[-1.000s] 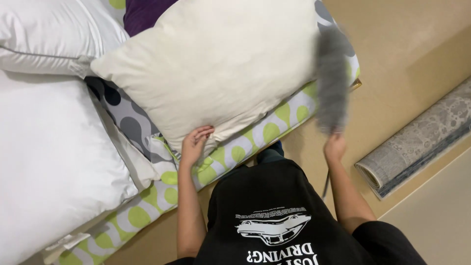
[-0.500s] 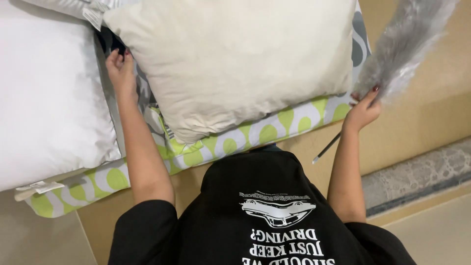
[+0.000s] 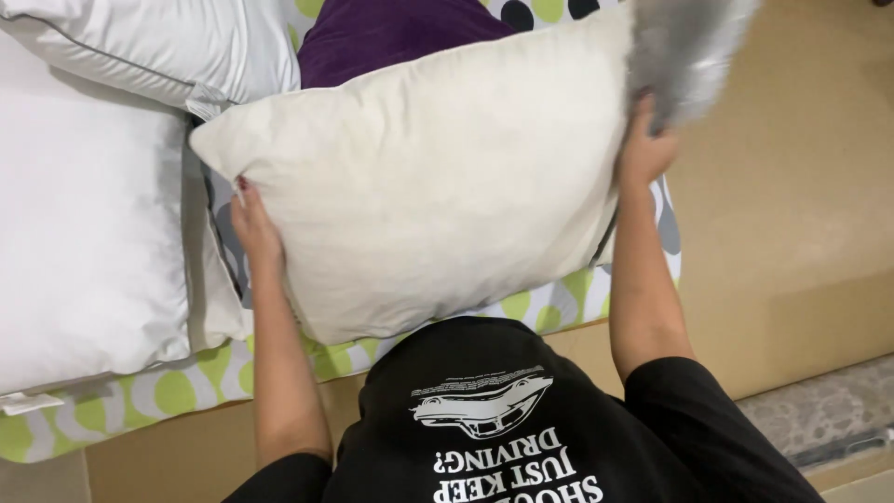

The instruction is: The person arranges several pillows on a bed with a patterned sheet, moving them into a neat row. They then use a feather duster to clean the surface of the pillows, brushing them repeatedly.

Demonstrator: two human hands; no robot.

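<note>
A large cream pillow (image 3: 428,177) lies on a bed with a green-and-grey spotted sheet (image 3: 186,391). My left hand (image 3: 251,228) grips the pillow's left edge, fingers tucked behind it. At the pillow's upper right corner, my right hand (image 3: 647,149) is closed on the handle of a fluffy grey duster (image 3: 689,47) and presses against that side of the pillow. The duster's head sticks up past the frame's top edge.
Two white pillows (image 3: 84,233) lie to the left on the bed. A purple cloth (image 3: 391,33) shows behind the cream pillow. Tan floor (image 3: 792,205) runs along the right, with a grey rug (image 3: 819,410) at the lower right. My black shirt (image 3: 494,428) fills the bottom.
My left hand slid down the pillow's left edge and took hold of it. My right hand brought the duster in from the side to the pillow's upper right corner.
</note>
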